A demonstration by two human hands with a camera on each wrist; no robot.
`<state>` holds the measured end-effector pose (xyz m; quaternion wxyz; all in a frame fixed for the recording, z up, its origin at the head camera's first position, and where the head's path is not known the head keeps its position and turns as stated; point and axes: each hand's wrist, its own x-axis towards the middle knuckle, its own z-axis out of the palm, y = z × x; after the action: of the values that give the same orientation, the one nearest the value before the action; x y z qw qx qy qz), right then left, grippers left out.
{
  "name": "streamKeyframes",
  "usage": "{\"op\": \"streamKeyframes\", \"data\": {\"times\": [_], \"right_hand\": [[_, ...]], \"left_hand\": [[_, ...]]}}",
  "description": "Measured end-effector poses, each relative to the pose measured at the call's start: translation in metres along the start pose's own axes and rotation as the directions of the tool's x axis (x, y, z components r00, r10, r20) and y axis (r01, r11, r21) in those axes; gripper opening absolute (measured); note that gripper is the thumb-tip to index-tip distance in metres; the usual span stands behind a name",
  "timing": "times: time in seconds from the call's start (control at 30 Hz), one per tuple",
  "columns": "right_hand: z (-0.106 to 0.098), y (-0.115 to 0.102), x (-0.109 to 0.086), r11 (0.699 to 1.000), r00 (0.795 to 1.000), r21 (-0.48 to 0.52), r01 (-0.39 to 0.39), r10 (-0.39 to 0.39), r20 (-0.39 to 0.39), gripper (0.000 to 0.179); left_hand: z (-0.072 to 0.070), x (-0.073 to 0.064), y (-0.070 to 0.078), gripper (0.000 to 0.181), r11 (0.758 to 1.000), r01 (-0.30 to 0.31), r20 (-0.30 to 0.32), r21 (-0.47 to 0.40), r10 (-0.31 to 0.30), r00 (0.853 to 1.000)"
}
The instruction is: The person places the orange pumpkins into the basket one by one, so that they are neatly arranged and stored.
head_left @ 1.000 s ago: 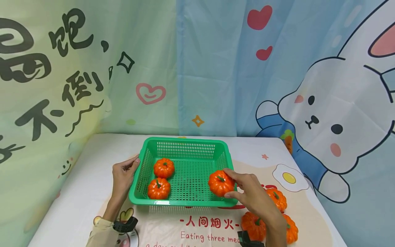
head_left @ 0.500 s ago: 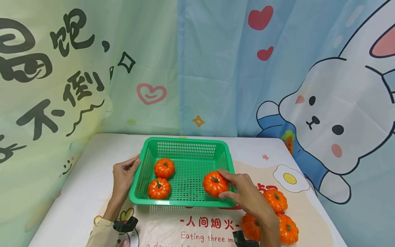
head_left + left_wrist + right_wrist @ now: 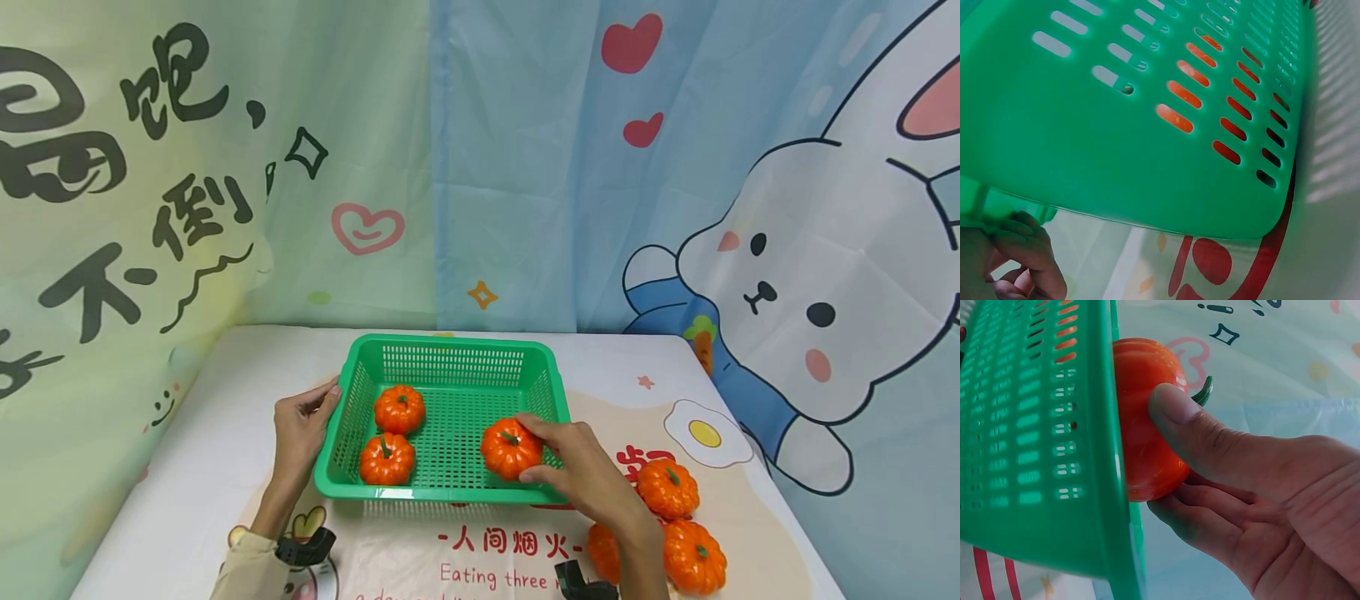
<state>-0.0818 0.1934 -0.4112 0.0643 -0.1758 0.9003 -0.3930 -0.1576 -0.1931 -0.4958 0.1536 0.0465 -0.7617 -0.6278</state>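
Observation:
My right hand [image 3: 566, 454] grips a small orange pumpkin [image 3: 512, 449] with a green stem, thumb on one side and fingers on the other, over the right part of a green plastic basket [image 3: 442, 493]. In the right wrist view the held pumpkin [image 3: 1147, 419] shows partly above the basket rim. My left hand [image 3: 302, 425] pinches the basket's left rim; in the left wrist view its curled fingers [image 3: 1032, 250] are at that rim. Inside the basket at the left sit two more pumpkins, a rear one [image 3: 399, 409] and a front one [image 3: 387, 459], close together.
Right of the basket, near my right forearm, lie more pumpkins: one behind [image 3: 667, 488], one in front [image 3: 694, 557], and one partly hidden by the arm [image 3: 604, 552]. A printed cloth [image 3: 187, 467] covers the table, and a patterned curtain [image 3: 502, 167] hangs behind it.
My right hand has carried its pumpkin leftward, from the basket's right side farther in over it. My left hand and the basket stay in place.

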Motion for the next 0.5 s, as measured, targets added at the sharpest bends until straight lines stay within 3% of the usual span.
{"op": "streamKeyframes", "data": {"times": [0.5], "right_hand": [[0.015, -0.001, 0.012, 0.996, 0.997, 0.048, 0.075, -0.076, 0.029, 0.072]], "left_hand": [[0.000, -0.001, 0.000, 0.029, 1.000, -0.009, 0.006, -0.014, 0.009, 1.000]]}}
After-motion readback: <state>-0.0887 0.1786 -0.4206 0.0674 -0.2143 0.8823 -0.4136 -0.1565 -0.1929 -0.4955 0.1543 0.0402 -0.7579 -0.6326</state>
